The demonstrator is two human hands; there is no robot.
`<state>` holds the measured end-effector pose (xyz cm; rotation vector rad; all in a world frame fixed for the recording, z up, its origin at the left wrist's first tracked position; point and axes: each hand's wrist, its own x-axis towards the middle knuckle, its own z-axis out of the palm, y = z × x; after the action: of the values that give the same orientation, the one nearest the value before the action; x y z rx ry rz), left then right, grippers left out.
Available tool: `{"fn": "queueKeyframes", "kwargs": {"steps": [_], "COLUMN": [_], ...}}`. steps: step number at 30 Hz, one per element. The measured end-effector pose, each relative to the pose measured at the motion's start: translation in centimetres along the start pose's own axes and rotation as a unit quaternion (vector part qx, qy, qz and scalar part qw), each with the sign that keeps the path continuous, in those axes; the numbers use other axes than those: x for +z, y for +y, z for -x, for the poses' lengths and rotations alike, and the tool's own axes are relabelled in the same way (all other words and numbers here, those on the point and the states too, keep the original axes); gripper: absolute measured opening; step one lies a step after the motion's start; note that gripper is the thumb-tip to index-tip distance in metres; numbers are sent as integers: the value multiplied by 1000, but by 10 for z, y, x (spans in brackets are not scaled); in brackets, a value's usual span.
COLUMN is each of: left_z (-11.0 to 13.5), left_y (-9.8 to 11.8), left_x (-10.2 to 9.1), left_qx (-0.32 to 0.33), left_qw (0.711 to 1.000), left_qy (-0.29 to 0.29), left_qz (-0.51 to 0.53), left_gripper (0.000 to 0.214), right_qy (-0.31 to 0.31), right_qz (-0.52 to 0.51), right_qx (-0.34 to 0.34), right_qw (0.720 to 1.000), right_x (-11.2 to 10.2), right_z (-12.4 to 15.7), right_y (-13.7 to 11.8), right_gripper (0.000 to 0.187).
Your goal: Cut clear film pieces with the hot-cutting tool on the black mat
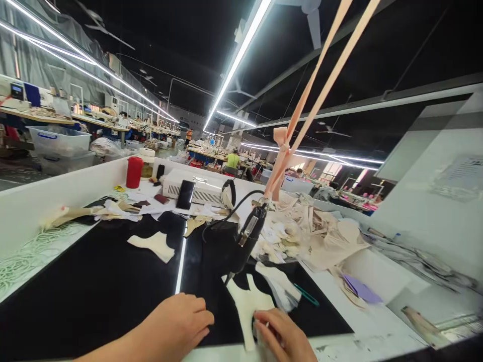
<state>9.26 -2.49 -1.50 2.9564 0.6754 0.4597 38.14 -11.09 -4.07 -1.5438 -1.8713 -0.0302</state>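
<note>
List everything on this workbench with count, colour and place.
cut fabric piece: one, cream, mat front
second fabric piece: one, cream, mat middle
mat: one, black, covering bench
hanging tool: one, black, above mat
straps: two, peach, holding tool
fabric pile: one, cream, right of tool
cup: one, red, far left
phone: one, black, against white machine
pen: one, teal, mat's right edge
left hand: one, on mat
right hand: one, touching cut fabric piece

Counter [94,291] mat black, rim white. Fabric piece [247,304] under the hands cream, same as the cutout [153,244] further left. Hanging tool [247,241] black with a silver clip, on peach straps [302,108]. Cup [134,172] red, pen [306,295] teal, paper scrap [361,289] lilac (all plain, no patterns).
</note>
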Motion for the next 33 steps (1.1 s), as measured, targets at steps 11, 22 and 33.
{"fn": "queueKeyframes", "kwargs": {"steps": [11,22,33], "left_z": [-41,-42,-43], "left_y": [29,26,25], "left_x": [25,49,58], "left_qx": [-23,17,31], "left_qw": [1000,998,992], "left_qy": [13,38,78], "left_qz": [16,-57,-90], "left_gripper": [13,22,14], "right_qy": [-38,-115,-64], "right_qz": [77,7,-114], "right_qx": [-43,-10,113], "right_qw": [995,993,985], "right_x": [35,20,2], "right_z": [9,-1,-24], "right_y": [9,5,-5], "right_gripper": [31,23,28]}}
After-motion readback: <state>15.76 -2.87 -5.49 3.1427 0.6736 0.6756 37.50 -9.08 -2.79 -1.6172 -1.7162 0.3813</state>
